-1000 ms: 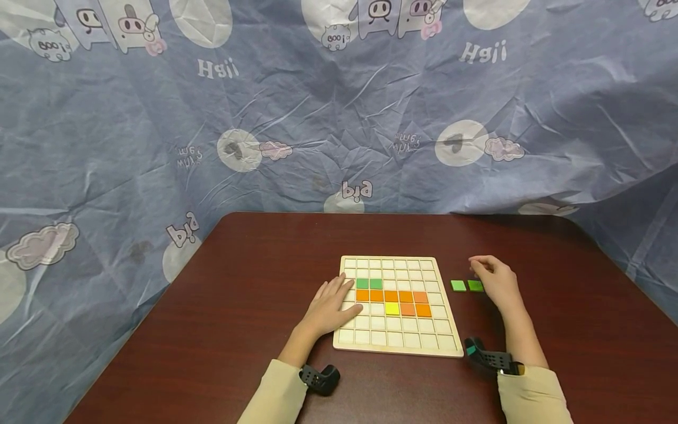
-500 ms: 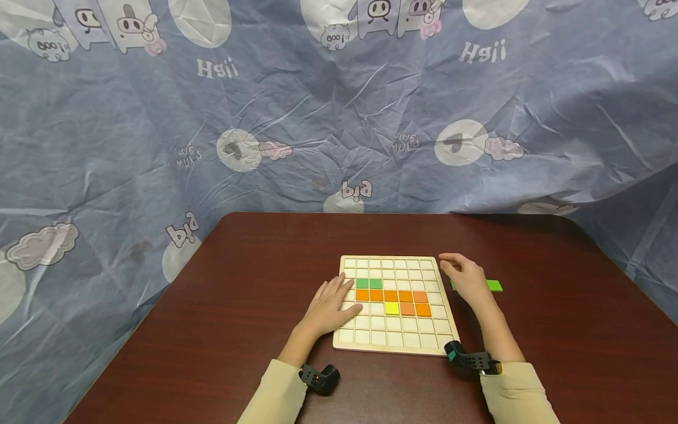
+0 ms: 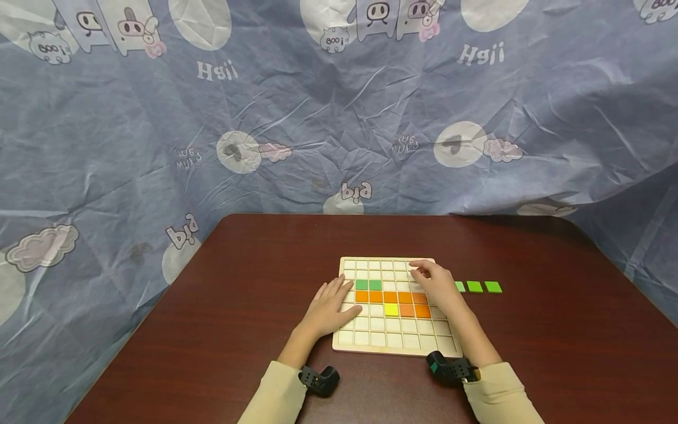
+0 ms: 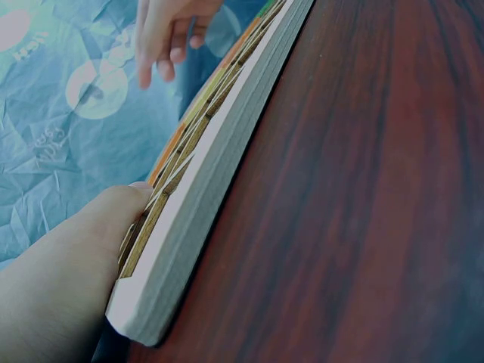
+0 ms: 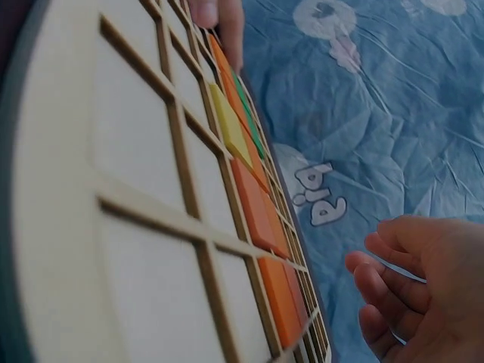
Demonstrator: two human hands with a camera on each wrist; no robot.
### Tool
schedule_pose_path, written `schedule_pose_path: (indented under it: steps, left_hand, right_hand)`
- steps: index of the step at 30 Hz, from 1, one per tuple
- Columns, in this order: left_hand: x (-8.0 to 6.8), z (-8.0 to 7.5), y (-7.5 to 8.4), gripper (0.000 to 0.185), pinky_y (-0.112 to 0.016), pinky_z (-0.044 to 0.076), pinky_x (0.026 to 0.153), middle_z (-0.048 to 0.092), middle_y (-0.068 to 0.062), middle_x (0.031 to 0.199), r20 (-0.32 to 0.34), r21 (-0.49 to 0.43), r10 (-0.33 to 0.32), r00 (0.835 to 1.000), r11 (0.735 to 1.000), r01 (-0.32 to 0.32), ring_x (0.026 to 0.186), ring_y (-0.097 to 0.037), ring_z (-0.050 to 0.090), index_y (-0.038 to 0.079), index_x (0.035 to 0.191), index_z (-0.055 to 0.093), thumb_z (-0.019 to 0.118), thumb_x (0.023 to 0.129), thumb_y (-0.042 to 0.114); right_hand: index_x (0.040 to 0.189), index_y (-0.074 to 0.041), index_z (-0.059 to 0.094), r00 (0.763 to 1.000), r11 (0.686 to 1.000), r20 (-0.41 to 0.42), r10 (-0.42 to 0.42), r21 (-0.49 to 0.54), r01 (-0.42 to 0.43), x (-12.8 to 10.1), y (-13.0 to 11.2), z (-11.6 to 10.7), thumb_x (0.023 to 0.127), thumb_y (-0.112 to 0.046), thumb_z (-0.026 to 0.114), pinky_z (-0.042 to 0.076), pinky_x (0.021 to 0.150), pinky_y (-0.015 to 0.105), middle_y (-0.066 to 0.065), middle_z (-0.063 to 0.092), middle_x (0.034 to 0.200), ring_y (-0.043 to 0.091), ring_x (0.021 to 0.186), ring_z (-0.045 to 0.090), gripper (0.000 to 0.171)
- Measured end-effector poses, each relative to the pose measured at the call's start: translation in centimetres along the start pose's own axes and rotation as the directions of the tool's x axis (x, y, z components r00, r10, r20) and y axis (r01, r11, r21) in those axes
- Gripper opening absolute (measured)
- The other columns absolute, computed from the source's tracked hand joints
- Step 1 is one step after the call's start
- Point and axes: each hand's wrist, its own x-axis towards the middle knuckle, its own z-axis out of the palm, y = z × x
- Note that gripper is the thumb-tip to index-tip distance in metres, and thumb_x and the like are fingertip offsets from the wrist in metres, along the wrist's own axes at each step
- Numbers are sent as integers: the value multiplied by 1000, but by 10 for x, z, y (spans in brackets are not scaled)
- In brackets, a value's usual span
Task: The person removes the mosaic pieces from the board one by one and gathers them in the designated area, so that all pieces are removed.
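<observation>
- Pale wood-coloured, the square board (image 3: 394, 341) is laid on the glossy, dark red-brown tabletop (image 3: 254, 282), well apart from its far edge.
- The left hand (image 3: 329, 306) is rested across the board's left edge, its fingers straight and spread, the thumb angled onto the cells; nothing is gripped.
- The right hand (image 3: 438, 282) is held above the board near its far right corner, palm turned inward, fingers loosely bent and the thumb parted from the index finger; nothing is seen between them.
- Thin raised ribs divide the board into shallow square cells.
- In these cells are seated two teal-green tiles (image 3: 375, 285), a row of orange-toned tiles (image 3: 389, 297) directly below, then one yellow tile (image 3: 391, 310) with two more orange ones beside it.
- Three flat, bright green tiles (image 3: 474, 287) are lined up beyond the board's right edge, the nearest partly covered by the right hand.
- Wrinkled blue-grey cloth (image 3: 296, 100) is hung behind the tabletop's far edge.
</observation>
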Motion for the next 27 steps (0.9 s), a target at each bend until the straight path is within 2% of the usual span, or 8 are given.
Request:
schedule_pose_path:
  steps: [4, 9, 16, 27]
  left_hand:
    - [0, 0, 0, 65, -43, 12, 115, 20, -4, 151, -3, -1, 2, 1000, 1000, -2, 139, -23, 21, 21, 142, 31, 40, 88, 56]
    - [-1, 1, -1, 65, -43, 12, 115, 19, -4, 152, -3, 5, -1, 1000, 1000, 1, 139, -23, 21, 21, 142, 30, 39, 88, 57]
    - [-2, 0, 1, 65, -44, 11, 115, 19, -4, 152, 5, -15, -14, 1000, 1000, 14, 139, -24, 20, 21, 142, 30, 39, 88, 56]
    - [1, 1, 0, 66, -44, 12, 115, 19, -4, 152, -3, 11, -7, 1000, 1000, 7, 139, -25, 21, 21, 142, 30, 38, 88, 57]
  right_hand:
    - [121, -6, 56, 999, 1000, 29, -27, -6, 27, 0, -7, 11, 92, -20, 50, 40, 58, 25, 11, 60, 98, 20, 79, 50, 32]
    - [116, -5, 59, 996, 997, 54, -64, -30, 66, -1, -16, 24, 91, -18, 51, 38, 57, 24, 8, 60, 90, 16, 73, 47, 30]
    - [115, -5, 60, 993, 994, 74, -89, -58, 94, -4, -24, 37, 90, -17, 53, 40, 61, 24, 5, 61, 89, 14, 74, 50, 28]
    - [111, -9, 62, 988, 991, 99, -122, -47, 127, -11, -35, 53, 89, -19, 54, 39, 61, 23, 1, 57, 83, 11, 69, 46, 25]
